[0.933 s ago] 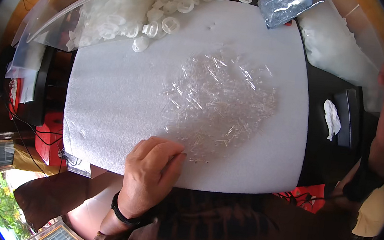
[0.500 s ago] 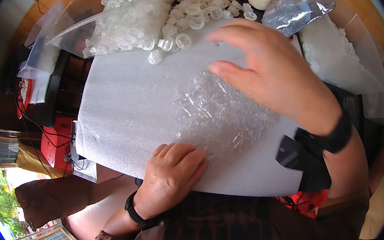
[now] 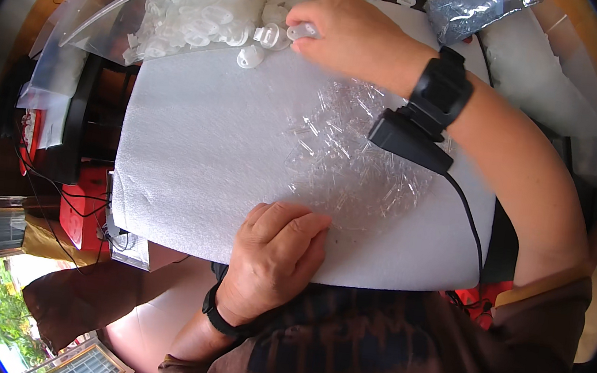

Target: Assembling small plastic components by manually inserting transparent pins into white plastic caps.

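At the far side of the mat, my right hand [image 3: 363, 43] has thumb and fingers closed around a small translucent plastic ring-like piece [image 3: 303, 32]. More such pieces lie close by, among them a loose round one [image 3: 250, 56] on the mat. My left hand [image 3: 278, 247] rests at the near edge with curled fingers pressed together; what they hold, if anything, is hidden. Between the hands, thin clear plastic slivers [image 3: 347, 148] are scattered in a heap. All this lies on a white foam sheet [image 3: 190, 167].
A clear bin [image 3: 107, 21] full of translucent pieces [image 3: 204, 10] stands at the back left. At the back right are a shiny plastic bag [image 3: 469, 11] and another clear bin with white contents [image 3: 525, 72]. A black device with a cable [image 3: 410, 144] hangs from my right wrist.
My right hand has moved left and away from me, from above the slivers to the translucent pieces, and has closed on one. My left hand stays at the near edge.
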`<state>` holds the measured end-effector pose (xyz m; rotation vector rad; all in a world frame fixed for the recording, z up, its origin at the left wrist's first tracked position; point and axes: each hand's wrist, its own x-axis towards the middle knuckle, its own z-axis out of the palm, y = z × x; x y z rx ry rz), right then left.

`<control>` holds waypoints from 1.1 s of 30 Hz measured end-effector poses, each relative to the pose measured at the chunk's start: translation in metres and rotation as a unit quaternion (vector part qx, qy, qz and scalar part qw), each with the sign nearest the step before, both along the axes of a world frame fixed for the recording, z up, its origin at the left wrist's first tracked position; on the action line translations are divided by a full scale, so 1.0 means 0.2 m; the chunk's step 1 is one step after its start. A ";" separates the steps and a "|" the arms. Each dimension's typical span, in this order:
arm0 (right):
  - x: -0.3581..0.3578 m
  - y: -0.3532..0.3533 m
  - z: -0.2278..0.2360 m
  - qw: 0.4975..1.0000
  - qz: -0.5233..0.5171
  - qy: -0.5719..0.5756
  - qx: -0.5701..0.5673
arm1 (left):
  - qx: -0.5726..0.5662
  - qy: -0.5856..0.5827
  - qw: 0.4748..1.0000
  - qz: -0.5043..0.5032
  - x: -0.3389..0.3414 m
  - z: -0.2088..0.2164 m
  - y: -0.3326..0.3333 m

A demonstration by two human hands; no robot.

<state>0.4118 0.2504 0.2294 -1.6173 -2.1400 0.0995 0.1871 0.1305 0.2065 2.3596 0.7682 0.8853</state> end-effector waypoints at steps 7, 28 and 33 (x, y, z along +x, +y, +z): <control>0.10 -0.49 0.27 0.844 0.003 0.476 -0.247 | -0.018 0.005 1.000 -0.013 -0.02 0.00 0.00; 0.23 -0.97 0.03 0.464 0.066 0.797 -0.382 | 0.113 0.205 0.960 -0.152 0.28 0.20 -0.04; 0.23 -0.97 0.01 0.443 0.076 0.812 -0.373 | -0.013 0.080 0.995 -0.059 0.25 0.21 -0.01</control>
